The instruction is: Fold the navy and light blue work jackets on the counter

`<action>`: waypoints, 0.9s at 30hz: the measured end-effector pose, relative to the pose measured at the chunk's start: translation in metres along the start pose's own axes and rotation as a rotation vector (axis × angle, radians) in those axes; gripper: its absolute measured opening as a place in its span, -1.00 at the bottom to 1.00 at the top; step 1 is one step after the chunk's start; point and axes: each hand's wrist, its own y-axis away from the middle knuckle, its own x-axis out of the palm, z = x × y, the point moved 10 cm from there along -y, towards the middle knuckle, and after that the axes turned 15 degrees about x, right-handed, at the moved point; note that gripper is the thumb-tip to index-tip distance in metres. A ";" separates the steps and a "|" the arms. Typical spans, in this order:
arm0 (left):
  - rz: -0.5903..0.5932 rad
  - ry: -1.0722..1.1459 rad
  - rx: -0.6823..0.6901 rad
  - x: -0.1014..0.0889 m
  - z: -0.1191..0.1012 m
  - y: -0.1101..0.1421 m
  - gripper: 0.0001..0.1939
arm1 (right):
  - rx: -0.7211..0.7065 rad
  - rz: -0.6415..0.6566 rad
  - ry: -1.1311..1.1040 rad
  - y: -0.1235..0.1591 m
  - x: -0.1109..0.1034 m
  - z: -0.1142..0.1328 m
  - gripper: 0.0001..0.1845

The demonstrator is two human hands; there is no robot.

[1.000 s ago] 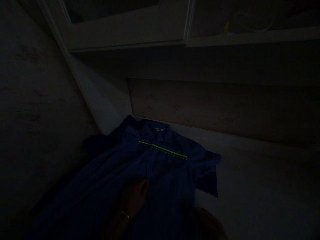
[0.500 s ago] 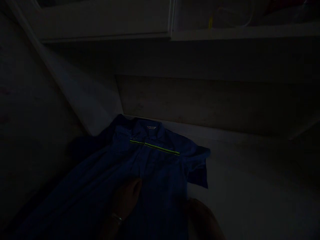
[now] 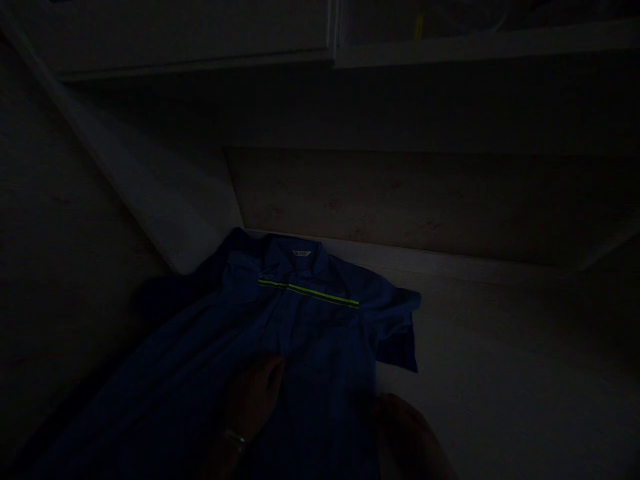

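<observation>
In very dim light a blue short-sleeved shirt [image 3: 320, 340] lies spread on a pale surface, front up, with a yellow-green stripe across its chest and a white label inside the collar. My left hand [image 3: 255, 393], with a bracelet at the wrist, is closed at the middle of the shirt front, its fingers pinched on the cloth. At the shirt's right side edge my right hand [image 3: 405, 427] is closed as well, its fingertips gripping the edge. Darkness hides much of both hands. A darker blue cloth [image 3: 400, 350] shows from under the right sleeve.
Pale surface [image 3: 500, 387] extends to the right of the shirt. Behind it stands a patterned wall [image 3: 350, 200], and a slanting pale panel [image 3: 150, 193] is at left. An overhead cabinet [image 3: 200, 40] and a shelf edge [image 3: 475, 45] hang above.
The view has tilted down slightly, so the cabinet and shelf sit higher in the frame. Both hands and the shirt stay nearly where they were.
</observation>
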 end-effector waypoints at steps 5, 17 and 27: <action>0.032 -0.014 -0.012 0.000 -0.001 0.000 -0.65 | 0.016 0.024 -0.021 0.000 0.002 0.000 -0.55; 0.059 0.007 -0.042 0.008 0.009 -0.001 -0.57 | 0.086 0.097 -0.256 -0.012 0.005 -0.016 -0.53; 0.048 -0.036 -0.006 0.008 0.008 -0.004 -0.57 | 0.086 0.075 -0.389 -0.014 0.008 -0.019 -0.58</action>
